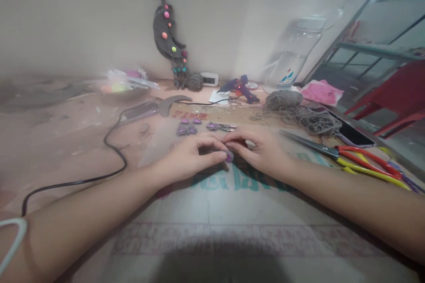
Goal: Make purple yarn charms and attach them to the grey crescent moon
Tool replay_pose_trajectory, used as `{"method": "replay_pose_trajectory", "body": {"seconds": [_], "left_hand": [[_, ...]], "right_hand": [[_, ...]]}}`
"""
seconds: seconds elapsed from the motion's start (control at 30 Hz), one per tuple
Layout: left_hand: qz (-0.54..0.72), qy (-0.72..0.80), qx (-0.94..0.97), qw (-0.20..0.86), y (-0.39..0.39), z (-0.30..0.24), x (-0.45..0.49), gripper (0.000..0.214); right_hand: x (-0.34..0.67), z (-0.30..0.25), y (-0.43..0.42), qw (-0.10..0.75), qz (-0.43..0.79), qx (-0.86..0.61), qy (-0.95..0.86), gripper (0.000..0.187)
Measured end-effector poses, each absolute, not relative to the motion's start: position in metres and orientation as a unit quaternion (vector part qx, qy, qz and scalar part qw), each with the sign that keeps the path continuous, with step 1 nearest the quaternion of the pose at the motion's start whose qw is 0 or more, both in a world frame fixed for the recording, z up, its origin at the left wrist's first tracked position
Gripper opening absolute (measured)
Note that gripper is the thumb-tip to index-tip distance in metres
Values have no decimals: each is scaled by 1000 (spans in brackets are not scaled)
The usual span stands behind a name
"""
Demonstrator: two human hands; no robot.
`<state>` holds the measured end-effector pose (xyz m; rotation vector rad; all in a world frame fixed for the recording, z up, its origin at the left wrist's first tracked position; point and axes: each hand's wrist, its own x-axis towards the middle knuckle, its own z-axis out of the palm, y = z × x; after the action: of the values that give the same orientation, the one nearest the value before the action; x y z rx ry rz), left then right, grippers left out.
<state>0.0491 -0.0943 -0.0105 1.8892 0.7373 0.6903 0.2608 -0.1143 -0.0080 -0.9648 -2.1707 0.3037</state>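
Both my hands meet over a printed cardboard sheet [232,203] on the table. My left hand [192,159] is curled, its fingertips pinching a small purple piece [229,156]. Touching that same piece from the right, my right hand [259,150] has its fingers bent and pressed together. Just beyond my hands lie several more small purple-and-grey pieces [187,129] and a small pair of scissors [222,127].
Large red-and-yellow-handled scissors [348,157] lie at right, beside a heap of grey cord [299,108] and a phone [352,135]. A blue glue gun [241,88] sits at the back, its black cable [113,150] looping left. A grey crescent ornament [168,35] hangs on the wall.
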Motion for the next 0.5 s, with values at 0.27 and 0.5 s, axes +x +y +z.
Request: {"method": "replay_pose_trajectory", "body": {"seconds": [0.27,0.5], "left_hand": [[271,327,743,517,-97,-10,51,19],[255,318,717,565,-96,-14,51,21]], "right_hand": [[265,-9,-109,409,285,-455,-738,30],[269,-9,-99,484,368,-470,-640,24]]}}
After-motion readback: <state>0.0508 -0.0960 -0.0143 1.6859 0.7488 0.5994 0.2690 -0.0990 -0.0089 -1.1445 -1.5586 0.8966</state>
